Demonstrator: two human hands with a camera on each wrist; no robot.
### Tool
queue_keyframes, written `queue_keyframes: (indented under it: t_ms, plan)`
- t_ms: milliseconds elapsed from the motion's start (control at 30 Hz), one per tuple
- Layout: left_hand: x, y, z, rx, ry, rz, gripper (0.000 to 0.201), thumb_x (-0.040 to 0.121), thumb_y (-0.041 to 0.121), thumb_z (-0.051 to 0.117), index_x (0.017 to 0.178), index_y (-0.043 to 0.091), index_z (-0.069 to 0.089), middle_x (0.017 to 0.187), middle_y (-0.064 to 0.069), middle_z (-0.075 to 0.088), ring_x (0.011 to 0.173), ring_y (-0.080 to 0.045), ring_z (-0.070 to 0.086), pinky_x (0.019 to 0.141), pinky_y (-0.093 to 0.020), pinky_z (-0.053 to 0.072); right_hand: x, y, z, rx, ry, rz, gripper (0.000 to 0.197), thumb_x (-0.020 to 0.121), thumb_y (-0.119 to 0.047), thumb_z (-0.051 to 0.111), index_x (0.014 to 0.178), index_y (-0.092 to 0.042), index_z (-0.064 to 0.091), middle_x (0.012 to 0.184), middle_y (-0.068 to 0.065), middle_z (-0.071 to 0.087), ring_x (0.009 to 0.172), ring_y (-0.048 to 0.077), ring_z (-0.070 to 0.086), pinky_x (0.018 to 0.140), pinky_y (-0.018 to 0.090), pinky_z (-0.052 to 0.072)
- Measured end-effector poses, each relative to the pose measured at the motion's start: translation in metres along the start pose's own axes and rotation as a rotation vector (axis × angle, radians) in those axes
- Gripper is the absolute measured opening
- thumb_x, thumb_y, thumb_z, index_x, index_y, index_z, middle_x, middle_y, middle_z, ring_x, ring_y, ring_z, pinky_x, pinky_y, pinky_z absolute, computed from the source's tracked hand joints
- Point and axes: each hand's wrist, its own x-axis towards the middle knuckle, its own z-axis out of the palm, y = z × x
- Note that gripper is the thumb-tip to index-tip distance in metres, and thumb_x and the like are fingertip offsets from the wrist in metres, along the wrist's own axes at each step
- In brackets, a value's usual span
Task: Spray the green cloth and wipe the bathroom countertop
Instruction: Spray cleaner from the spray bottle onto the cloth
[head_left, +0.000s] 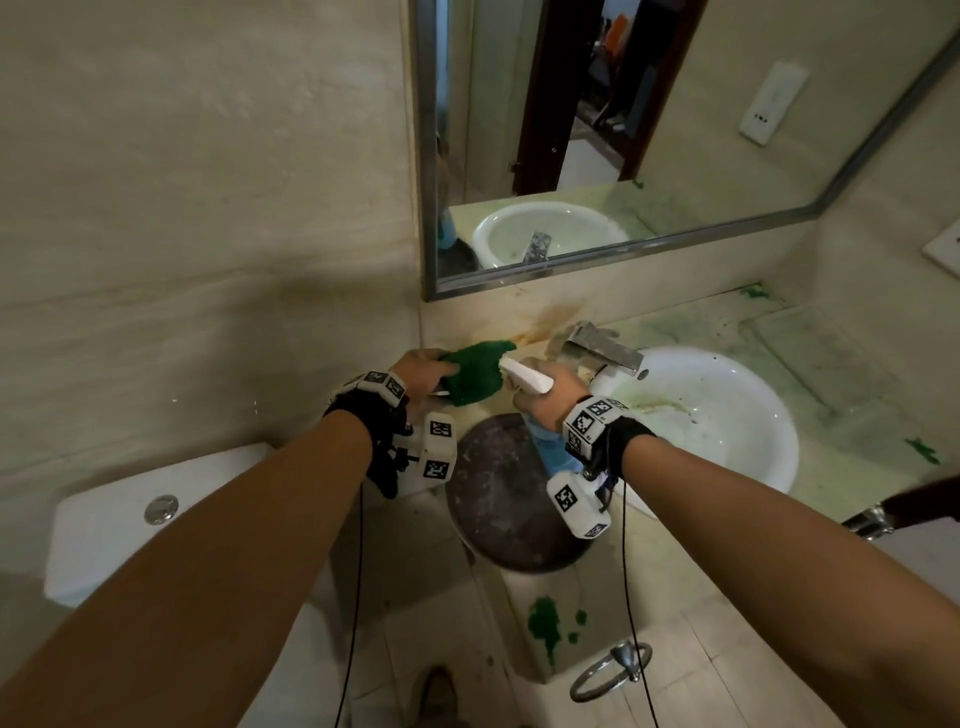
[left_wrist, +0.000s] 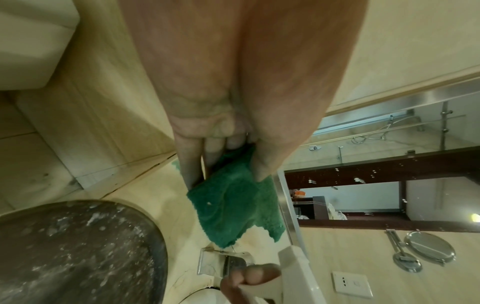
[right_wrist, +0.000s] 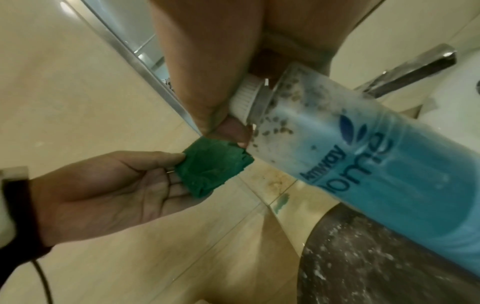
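The right hand (head_left: 548, 395) is clenched round the neck of the spray bottle (right_wrist: 363, 156), with a finger lying at the front of the white spray head (head_left: 527, 379); whether the trigger is pressed cannot be told. The bottle's long axis runs down and back toward the person from the hand, its blue body hanging below the wrist, and the nozzle end faces left. Directly in that line, just beside the nozzle, is the green cloth (head_left: 475, 371), which the left hand (head_left: 421, 374) pinches by one edge between thumb and fingers (left_wrist: 192, 164), the rest of the cloth hanging free toward the bottle. The cloth is held in the air, above the back left corner of the countertop (head_left: 779, 332) and clear of its surface, between the two hands. Cloth and nozzle look almost touching in the head view; the right-wrist view shows the cloth close under the right hand's fingertip. The step in hand appears to be the spraying: the nozzle is aimed leftward at the cloth, so no reaching is needed. Beyond the hands lie the tap (head_left: 602, 348) and the basin (head_left: 748, 415) to the right, and a dark round lid (head_left: 504, 499) below them. Green stains mark the countertop, which looks not yet wiped.
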Motion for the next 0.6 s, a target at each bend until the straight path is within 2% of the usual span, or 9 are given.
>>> queue_keyframes:
  t_ms: [67,167,367,500,600]
  plan:
    - [0.0,0.004,-0.002,-0.009,-0.013,0.018,0.034,0.097,0.002,0.05,0.131,-0.002,0.052,0.134,-0.026,0.054,0.112,-0.037,0.057,0.091,-0.047,0.05,-0.001,-0.007,0.0,-0.057,-0.035,-0.002,0.018,0.08,-0.025,0.063,0.097,-0.02,0.062,0.09,0.004,0.065,0.076,0.026,0.06,0.064,0.028,0.045]
    - [-0.005,0.009,-0.004,0.0,-0.038,0.037,0.035,0.097,0.002,0.048,0.132,-0.003,0.051,0.136,-0.027,0.053,0.106,-0.034,0.055,0.089,-0.045,0.049,-0.005,-0.02,0.0,-0.123,-0.034,0.026,0.02,0.079,-0.031,0.063,0.097,-0.021,0.063,0.09,0.0,0.064,0.08,0.023,0.06,0.065,0.027,0.043]
    - [-0.012,0.017,-0.006,0.008,-0.054,0.054,0.035,0.098,0.0,0.046,0.132,-0.006,0.049,0.137,-0.03,0.05,0.112,-0.039,0.053,0.091,-0.045,0.046,-0.011,-0.031,-0.003,-0.102,0.0,0.069,0.028,0.08,-0.029,0.066,0.105,-0.016,0.066,0.096,0.002,0.066,0.085,0.023,0.062,0.068,0.029,0.046]
    - [-0.015,0.017,-0.009,0.059,-0.026,0.064,0.036,0.097,0.002,0.047,0.132,-0.007,0.05,0.125,-0.026,0.056,0.124,-0.044,0.052,0.094,-0.046,0.047,-0.017,-0.035,-0.006,-0.06,0.004,0.076,0.029,0.082,-0.025,0.066,0.109,-0.015,0.065,0.096,0.002,0.063,0.09,0.024,0.063,0.075,0.031,0.051]
    - [-0.016,0.02,-0.01,-0.01,-0.048,0.066,0.037,0.097,-0.002,0.045,0.133,-0.008,0.048,0.132,-0.029,0.053,0.116,-0.038,0.054,0.092,-0.046,0.046,-0.02,-0.038,-0.007,-0.133,-0.015,0.074,0.023,0.081,-0.024,0.065,0.103,-0.016,0.065,0.092,0.001,0.062,0.088,0.025,0.063,0.077,0.035,0.056]
